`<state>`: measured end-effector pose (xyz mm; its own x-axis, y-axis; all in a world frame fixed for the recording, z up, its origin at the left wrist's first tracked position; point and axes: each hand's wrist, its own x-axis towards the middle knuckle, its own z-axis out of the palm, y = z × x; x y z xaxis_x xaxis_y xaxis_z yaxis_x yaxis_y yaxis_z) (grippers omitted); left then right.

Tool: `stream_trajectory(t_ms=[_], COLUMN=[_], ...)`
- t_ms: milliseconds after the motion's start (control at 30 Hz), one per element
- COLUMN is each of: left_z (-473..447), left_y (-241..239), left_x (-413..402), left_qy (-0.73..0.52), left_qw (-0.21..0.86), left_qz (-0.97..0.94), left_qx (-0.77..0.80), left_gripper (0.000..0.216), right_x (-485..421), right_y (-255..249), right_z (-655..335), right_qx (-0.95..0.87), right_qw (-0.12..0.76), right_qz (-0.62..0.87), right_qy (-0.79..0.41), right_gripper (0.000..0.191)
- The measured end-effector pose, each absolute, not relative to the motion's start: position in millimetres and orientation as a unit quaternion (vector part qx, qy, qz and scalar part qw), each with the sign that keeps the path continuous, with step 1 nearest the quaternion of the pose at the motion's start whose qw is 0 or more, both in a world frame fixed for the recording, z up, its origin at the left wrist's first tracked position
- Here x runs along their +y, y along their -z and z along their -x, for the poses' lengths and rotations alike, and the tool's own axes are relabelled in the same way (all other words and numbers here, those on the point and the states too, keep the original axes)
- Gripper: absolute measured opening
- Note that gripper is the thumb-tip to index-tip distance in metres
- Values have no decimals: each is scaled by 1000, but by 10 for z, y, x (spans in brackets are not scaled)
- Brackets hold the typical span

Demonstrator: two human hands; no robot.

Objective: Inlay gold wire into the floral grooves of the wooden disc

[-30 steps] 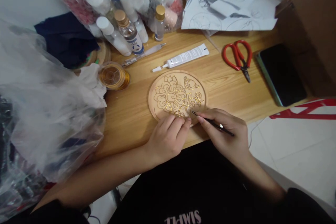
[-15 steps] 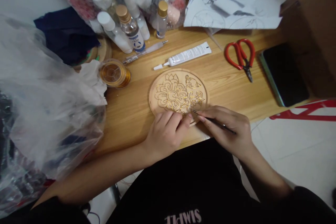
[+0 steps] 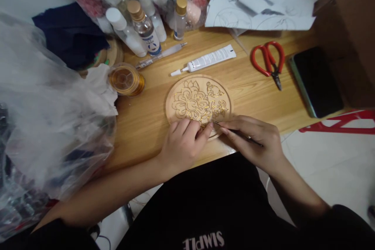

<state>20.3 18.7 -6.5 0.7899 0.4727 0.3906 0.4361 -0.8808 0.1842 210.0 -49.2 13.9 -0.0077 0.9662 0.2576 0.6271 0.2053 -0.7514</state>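
Observation:
A round wooden disc point(image 3: 198, 101) with a flower pattern outlined in gold wire lies near the front edge of the wooden table point(image 3: 252, 90). My left hand point(image 3: 183, 144) rests on the disc's near rim, fingers curled and pinched together at the pattern; what they pinch is too small to make out. My right hand point(image 3: 258, 140) grips thin dark tweezers point(image 3: 237, 133), whose tip touches the disc's lower right part, right beside my left fingertips.
Behind the disc lie a white glue tube point(image 3: 205, 61), a pen-like tool point(image 3: 161, 55) and a gold wire spool point(image 3: 126, 80). Red scissors point(image 3: 269, 61) and a dark phone point(image 3: 316, 82) are on the right. Bottles point(image 3: 143, 29), plastic bags point(image 3: 49, 113), sketch papers point(image 3: 260, 0) crowd the back and left.
Both hands stay at the disc's near edge with only slight shifts of the fingers. The view has drifted a little downward.

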Motion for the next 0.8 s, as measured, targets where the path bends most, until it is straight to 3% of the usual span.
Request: stream_trajectory(t_ms=[633,800], left_z=[-216,-224], left_y=[40,27], left_x=[158,137], left_qy=[-220,-219], left_qw=[20,25], left_qz=[-950,-952], left_qx=[221,215], left_gripper=[22,22], right_x=[-471,-493], right_y=[-159,-166], right_z=[-2196,-2222], right_qx=[-589,-584], right_qw=[416,403], right_qz=[639,639], right_qy=[-269,-296], right_gripper=[22,29])
